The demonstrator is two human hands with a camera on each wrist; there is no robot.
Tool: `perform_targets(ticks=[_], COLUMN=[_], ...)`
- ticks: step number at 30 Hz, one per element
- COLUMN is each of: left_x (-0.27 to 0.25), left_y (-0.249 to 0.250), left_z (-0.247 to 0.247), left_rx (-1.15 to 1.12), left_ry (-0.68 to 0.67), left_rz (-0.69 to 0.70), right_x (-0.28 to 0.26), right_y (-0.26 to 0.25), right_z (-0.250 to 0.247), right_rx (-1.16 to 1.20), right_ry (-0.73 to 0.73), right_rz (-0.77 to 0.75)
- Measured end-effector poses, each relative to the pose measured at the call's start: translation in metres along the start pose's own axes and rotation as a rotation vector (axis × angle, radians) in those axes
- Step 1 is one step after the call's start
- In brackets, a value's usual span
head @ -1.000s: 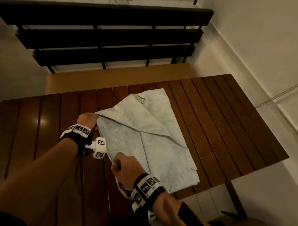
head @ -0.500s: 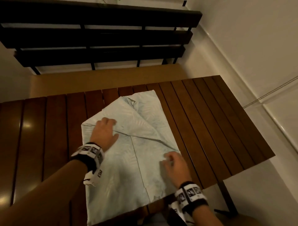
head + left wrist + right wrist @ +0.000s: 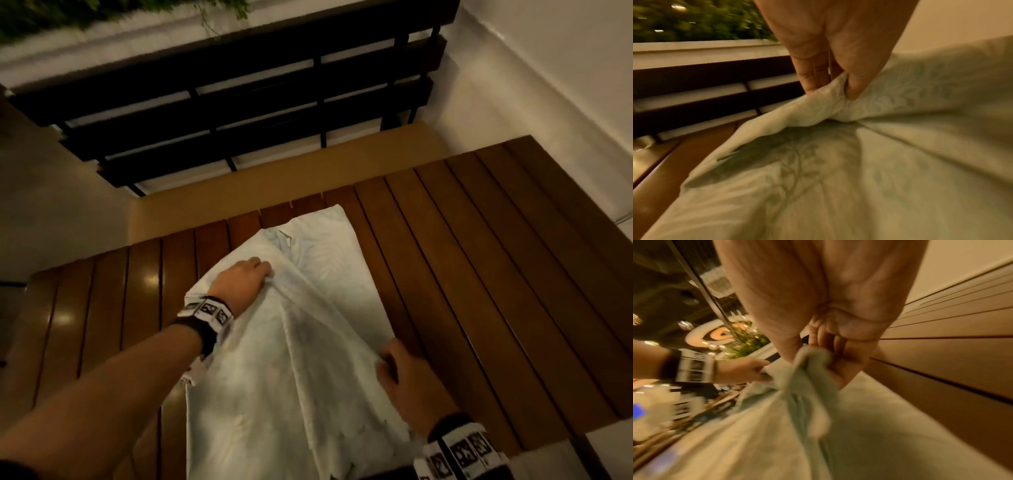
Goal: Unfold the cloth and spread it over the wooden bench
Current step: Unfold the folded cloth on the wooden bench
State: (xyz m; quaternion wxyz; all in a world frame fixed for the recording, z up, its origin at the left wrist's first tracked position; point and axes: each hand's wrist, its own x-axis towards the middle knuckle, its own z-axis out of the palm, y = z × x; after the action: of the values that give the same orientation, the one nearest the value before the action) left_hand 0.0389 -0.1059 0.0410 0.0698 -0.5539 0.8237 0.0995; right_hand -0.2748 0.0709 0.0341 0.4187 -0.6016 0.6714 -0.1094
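The brown slatted wooden bench [image 3: 479,274] fills the middle and right of the head frame, with the pale green leaf-patterned cloth [image 3: 291,377] lying partly folded from its centre to the lower edge, a flap raised between both hands. The left hand [image 3: 239,284] has its grip clamped on a fold at centre left; the right hand [image 3: 407,387] pinches the flap's edge at lower right. Pulling unevenly would likely drag the whole cloth off the near edge, or leave a layer doubled under
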Motion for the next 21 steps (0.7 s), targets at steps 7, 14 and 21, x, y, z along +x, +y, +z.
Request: perform_targets(ticks=[7,14,21], left_x=[-0.004,-0.026,-0.048], left_y=[-0.100,-0.172,-0.076], left_z=[-0.045,-0.015,0.014], left_rx=[-0.332,0.301,-0.133], left_ry=[0.206,-0.233,0.006], left_rz=[-0.141,-0.129,-0.042], right_x=[-0.030,0.002,-0.009], right_y=[-0.140,-0.200,-0.161], right_z=[0.065,0.191,0.193], right_rx=[0.198,0.011,0.014], right_ry=[-0.266,-0.514,-0.306], right_rz=[-0.372,-0.292,-0.141])
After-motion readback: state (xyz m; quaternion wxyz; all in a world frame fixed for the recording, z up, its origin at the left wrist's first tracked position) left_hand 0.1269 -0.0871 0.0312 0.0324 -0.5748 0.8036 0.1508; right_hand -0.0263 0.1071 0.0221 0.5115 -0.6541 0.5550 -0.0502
